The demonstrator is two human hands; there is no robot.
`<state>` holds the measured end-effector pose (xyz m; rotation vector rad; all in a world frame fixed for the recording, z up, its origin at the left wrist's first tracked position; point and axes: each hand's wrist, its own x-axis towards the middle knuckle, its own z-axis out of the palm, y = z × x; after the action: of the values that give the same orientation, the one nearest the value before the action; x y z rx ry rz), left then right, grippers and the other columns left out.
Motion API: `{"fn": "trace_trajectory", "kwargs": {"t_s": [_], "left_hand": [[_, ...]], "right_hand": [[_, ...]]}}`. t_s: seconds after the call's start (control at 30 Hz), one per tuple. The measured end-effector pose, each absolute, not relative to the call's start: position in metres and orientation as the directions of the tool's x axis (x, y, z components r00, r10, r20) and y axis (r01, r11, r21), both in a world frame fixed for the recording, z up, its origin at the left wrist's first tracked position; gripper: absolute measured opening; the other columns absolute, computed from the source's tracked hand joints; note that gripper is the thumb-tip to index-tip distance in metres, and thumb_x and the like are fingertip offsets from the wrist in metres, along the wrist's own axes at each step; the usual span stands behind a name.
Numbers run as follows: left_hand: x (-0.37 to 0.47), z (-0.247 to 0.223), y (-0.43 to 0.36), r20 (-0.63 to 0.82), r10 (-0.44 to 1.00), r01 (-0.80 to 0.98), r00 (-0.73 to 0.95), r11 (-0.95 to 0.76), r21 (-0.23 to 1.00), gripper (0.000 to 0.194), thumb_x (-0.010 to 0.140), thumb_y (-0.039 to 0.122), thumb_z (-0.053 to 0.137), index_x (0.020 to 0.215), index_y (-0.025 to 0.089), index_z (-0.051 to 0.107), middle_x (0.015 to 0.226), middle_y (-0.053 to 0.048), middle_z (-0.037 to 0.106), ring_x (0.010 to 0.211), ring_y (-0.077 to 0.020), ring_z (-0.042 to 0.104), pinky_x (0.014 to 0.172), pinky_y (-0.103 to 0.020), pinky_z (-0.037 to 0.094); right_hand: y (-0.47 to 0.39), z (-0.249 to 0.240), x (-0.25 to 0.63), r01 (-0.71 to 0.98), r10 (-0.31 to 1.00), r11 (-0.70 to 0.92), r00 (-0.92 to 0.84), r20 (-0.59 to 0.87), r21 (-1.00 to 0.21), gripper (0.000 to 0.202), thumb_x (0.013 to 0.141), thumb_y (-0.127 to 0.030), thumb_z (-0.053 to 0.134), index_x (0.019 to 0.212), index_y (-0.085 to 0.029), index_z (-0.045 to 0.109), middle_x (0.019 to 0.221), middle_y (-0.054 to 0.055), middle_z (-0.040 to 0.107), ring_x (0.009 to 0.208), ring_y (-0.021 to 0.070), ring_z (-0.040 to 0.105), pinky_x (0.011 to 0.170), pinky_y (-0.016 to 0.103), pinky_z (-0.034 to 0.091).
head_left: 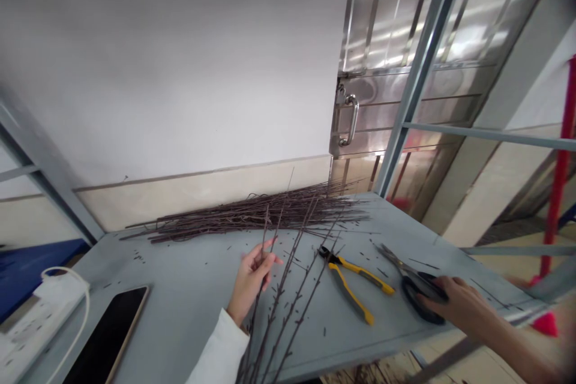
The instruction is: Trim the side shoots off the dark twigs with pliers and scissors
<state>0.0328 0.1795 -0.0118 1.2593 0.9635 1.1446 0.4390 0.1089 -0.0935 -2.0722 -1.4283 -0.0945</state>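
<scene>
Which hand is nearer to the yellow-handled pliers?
Right. The right hand rests on the scissors just right of the yellow-handled pliers; the left hand holds twigs farther off to their left.

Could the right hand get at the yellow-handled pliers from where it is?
Probably yes. The right hand rests on the black-handled scissors, and the pliers lie just to its left on the grey table with only bare surface between them.

We count one pair of scissors point(416, 281), one pair of yellow-handled pliers point(353, 280), one phone point(108, 336), one power strip point(36, 324), and twigs point(252, 216) too many to number.
</scene>
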Motion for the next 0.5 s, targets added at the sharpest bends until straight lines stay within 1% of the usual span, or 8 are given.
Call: {"fn": "trace_trajectory", "kwargs": {"t_s": [0.1,0.2,0.23,0.3,0.33,0.4,0.47,0.5], "left_hand": [[0.033,-0.010,0.178,0.056,0.982,-0.141,0.180,-0.031,0.990,0.055,0.071,0.046,0.069,0.115,0.015,0.060,0.071,-0.002,0.065,0.040,-0.0039,0.037,0.034,-0.016,0.029],[0.033,-0.007,0.176,0.041,0.986,-0.169,0.160,-0.013,0.985,0.050,0.069,0.043,0.071,0.110,0.016,0.062,0.083,-0.006,0.067,0.042,-0.0036,0.038,0.033,-0.016,0.028],[0.033,-0.006,0.176,0.039,0.987,-0.174,0.157,-0.011,0.985,0.048,0.069,0.043,0.071,0.109,0.016,0.063,0.089,-0.007,0.067,0.043,-0.0033,0.038,0.033,-0.016,0.028],[0.033,-0.005,0.175,0.035,0.986,-0.171,0.164,-0.007,0.985,0.045,0.069,0.042,0.071,0.105,0.016,0.064,0.096,-0.008,0.067,0.044,-0.0033,0.038,0.033,-0.016,0.028],[0.033,-0.005,0.174,0.036,0.984,-0.170,0.174,-0.006,0.985,0.044,0.069,0.042,0.070,0.104,0.017,0.065,0.096,-0.008,0.066,0.045,-0.0034,0.039,0.033,-0.015,0.028],[0.033,-0.006,0.174,0.044,0.979,-0.174,0.201,-0.008,0.985,0.042,0.070,0.042,0.069,0.104,0.017,0.065,0.092,-0.006,0.066,0.045,-0.0034,0.037,0.034,-0.015,0.027],[0.033,-0.006,0.173,0.052,0.976,-0.185,0.212,-0.013,0.983,0.042,0.071,0.042,0.069,0.104,0.016,0.064,0.087,-0.005,0.065,0.044,-0.0033,0.036,0.034,-0.015,0.026],[0.032,-0.006,0.173,0.052,0.976,-0.190,0.210,-0.011,0.982,0.042,0.071,0.042,0.069,0.104,0.016,0.065,0.084,-0.004,0.064,0.044,-0.0032,0.035,0.034,-0.016,0.026]], "right_hand": [[0.108,-0.067,0.443,0.810,0.896,-0.285,0.415,0.158,-0.513,0.018,0.051,-0.042,0.067,0.052,-0.032,0.052,0.057,0.012,0.061,0.057,0.0302,0.062,0.059,0.041,0.044],[0.106,-0.038,0.453,0.694,0.863,-0.380,0.504,0.035,-0.611,0.021,0.043,-0.043,0.072,0.052,-0.031,0.058,0.050,0.009,0.060,0.048,0.0291,0.059,0.054,0.043,0.042],[0.105,-0.029,0.456,0.634,0.843,-0.383,0.537,0.026,-0.672,0.024,0.039,-0.042,0.074,0.053,-0.030,0.059,0.050,0.009,0.061,0.048,0.0293,0.059,0.055,0.044,0.042],[0.102,-0.011,0.461,0.479,0.811,-0.297,0.583,0.046,-0.826,0.031,0.032,-0.039,0.075,0.058,-0.028,0.062,0.060,0.013,0.066,0.056,0.0300,0.062,0.059,0.044,0.044],[0.100,-0.002,0.460,0.396,0.803,-0.236,0.593,0.051,-0.887,0.034,0.031,-0.039,0.075,0.060,-0.027,0.063,0.067,0.014,0.067,0.061,0.0299,0.063,0.061,0.044,0.045],[0.097,0.017,0.449,0.304,0.814,-0.145,0.577,0.062,-0.941,0.038,0.034,-0.043,0.076,0.067,-0.027,0.064,0.077,0.016,0.069,0.067,0.0276,0.063,0.061,0.040,0.047],[0.094,0.038,0.426,0.384,0.852,-0.124,0.514,0.100,-0.915,0.037,0.047,-0.050,0.074,0.074,-0.027,0.064,0.078,0.013,0.068,0.066,0.0231,0.063,0.056,0.033,0.048],[0.094,0.049,0.411,0.480,0.866,-0.118,0.479,0.147,-0.869,0.035,0.053,-0.057,0.069,0.071,-0.027,0.062,0.070,0.011,0.065,0.058,0.0204,0.060,0.050,0.031,0.046]]}}
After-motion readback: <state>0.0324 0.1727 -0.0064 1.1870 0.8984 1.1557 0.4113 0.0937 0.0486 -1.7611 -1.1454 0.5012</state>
